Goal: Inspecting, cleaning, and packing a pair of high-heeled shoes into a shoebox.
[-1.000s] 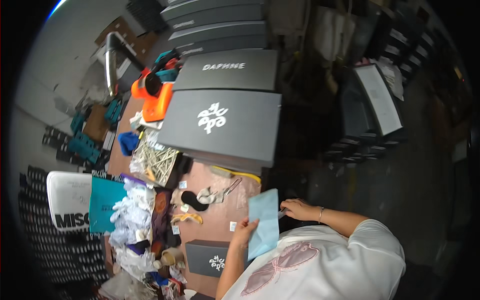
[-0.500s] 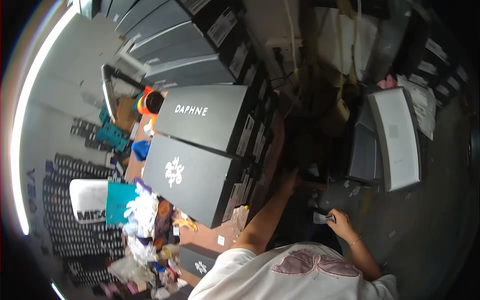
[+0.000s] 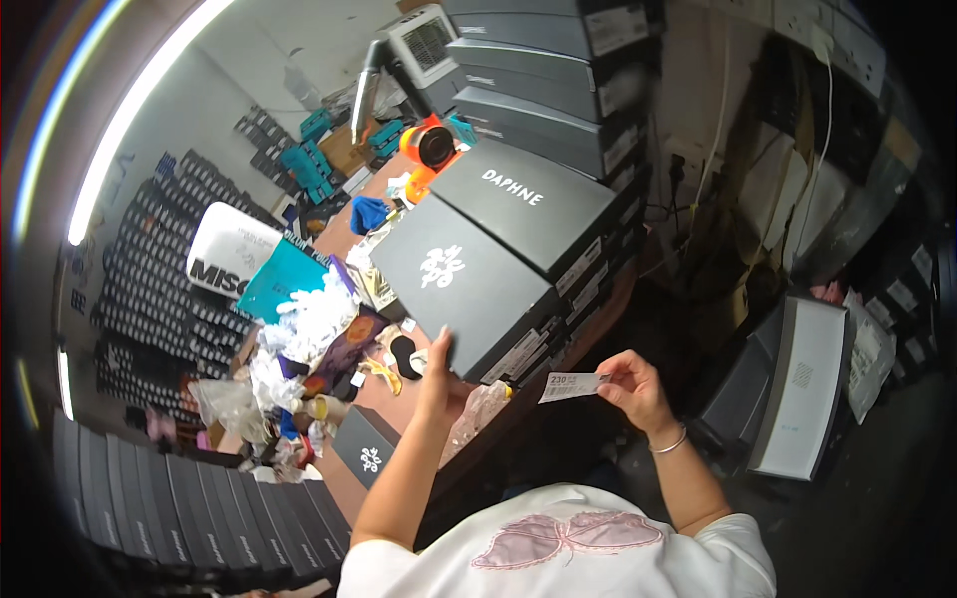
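Note:
My right hand pinches a small white printed label by its right end, out in front of the dark box stack. My left hand is seen edge-on with its fingers stretched, at the near left corner of a dark grey shoebox. It seems to touch that box; the far side of the hand is hidden. The shoebox has a white flower-like emblem on its lid and tops one stack. Beside it, slightly farther off, lies another dark shoebox with white lettering.
A cluttered brown table holds a pile of white gloves, a teal box and an orange tool. Taller shoebox stacks rise behind. On the right stands an open white-lined box near a plastic bag.
My left hand has come up from the dark space beside the table to the shoebox corner. My right hand has raised the label toward the stack. The view has turned left.

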`<state>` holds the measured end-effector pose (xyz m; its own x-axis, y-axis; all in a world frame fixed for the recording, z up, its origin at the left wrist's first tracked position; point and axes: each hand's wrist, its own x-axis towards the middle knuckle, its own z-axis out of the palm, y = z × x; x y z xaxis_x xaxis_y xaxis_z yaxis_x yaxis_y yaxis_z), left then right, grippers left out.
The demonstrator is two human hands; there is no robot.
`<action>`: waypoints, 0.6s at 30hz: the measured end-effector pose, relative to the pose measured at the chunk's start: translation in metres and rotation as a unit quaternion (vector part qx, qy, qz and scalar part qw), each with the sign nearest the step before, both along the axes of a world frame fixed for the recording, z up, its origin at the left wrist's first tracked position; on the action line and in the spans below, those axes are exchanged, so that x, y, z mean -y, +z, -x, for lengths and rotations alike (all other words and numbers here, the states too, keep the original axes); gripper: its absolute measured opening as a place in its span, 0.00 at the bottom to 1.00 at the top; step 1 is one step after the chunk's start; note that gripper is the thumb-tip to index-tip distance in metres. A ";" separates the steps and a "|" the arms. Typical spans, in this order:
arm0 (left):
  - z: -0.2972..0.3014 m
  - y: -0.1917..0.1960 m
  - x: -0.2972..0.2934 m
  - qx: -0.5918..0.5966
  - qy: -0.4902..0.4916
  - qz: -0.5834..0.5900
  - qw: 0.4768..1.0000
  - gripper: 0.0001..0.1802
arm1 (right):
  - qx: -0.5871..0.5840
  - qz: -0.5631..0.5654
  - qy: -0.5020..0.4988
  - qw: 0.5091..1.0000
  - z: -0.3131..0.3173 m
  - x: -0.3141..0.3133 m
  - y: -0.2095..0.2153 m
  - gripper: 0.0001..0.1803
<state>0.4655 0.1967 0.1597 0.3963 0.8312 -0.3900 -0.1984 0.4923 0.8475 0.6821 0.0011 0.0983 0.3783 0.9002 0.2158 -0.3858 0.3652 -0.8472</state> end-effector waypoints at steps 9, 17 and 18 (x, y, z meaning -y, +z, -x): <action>0.117 -0.006 0.046 0.162 0.053 0.074 0.983 0.29 | -0.093 -0.039 -0.084 0.991 0.066 0.025 0.016 0.14; 0.255 -0.047 0.123 0.275 0.076 0.336 0.898 0.34 | -0.055 -0.134 0.106 0.984 0.177 -0.050 0.083 0.17; 0.264 -0.054 0.118 0.274 0.080 0.358 0.889 0.36 | -0.039 -0.136 0.126 0.982 0.197 -0.062 0.081 0.16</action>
